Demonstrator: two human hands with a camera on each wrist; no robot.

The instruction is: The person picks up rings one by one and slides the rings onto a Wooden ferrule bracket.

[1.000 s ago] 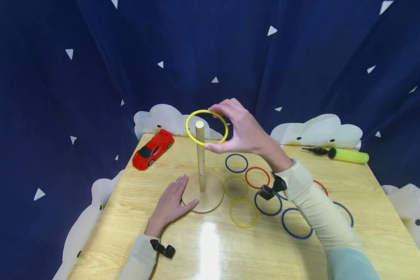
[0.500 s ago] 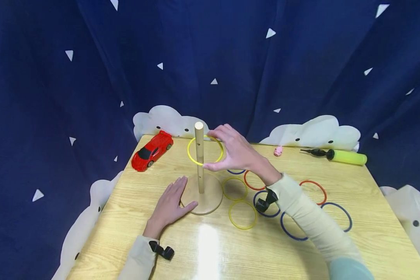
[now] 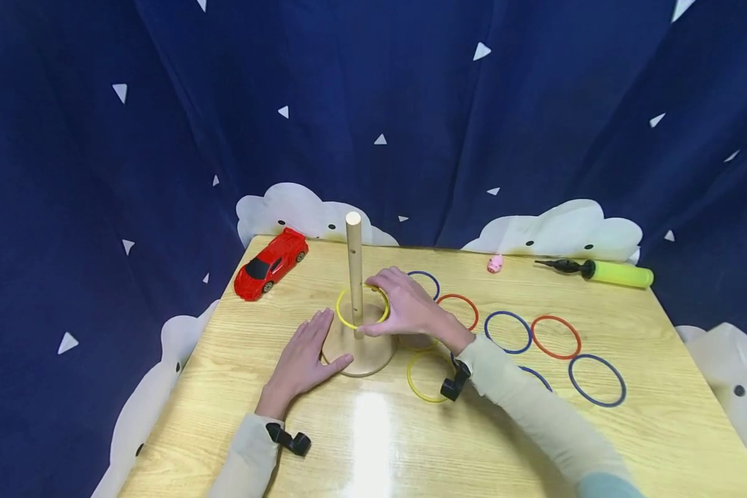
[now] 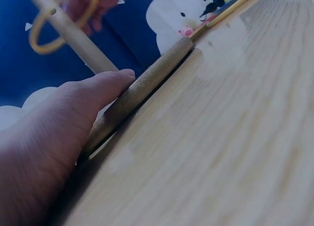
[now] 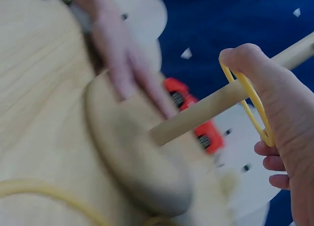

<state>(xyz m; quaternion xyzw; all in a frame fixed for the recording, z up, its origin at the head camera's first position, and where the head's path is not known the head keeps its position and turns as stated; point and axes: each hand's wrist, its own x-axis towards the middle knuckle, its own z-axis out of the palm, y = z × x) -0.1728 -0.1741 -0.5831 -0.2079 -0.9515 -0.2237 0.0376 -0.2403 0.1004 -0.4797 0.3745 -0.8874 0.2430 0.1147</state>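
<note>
In the head view my right hand [image 3: 411,304] pinches a yellow ring [image 3: 338,311] between thumb and fingers. The ring encircles an upright wooden post [image 3: 355,266], low down and above the round wooden base [image 3: 370,360]. The right wrist view shows the same ring [image 5: 261,108] around the post [image 5: 203,113], thumb on its rim. My left hand [image 3: 301,360] rests on the left side of the base with its fingers straight. In the left wrist view its thumb [image 4: 105,84] lies against the edge of the base [image 4: 152,79].
Several rings lie on the table right of the stand, among them a red ring [image 3: 555,318] and a blue ring [image 3: 570,373]; the right forearm covers some. A red toy car [image 3: 270,266] stands back left. A pink pig figure [image 3: 494,264] and a green hand pump [image 3: 619,274] lie back right.
My right hand has lowered the yellow ring from above the post's top, over it and down close to the base. My left hand has stayed on the base.
</note>
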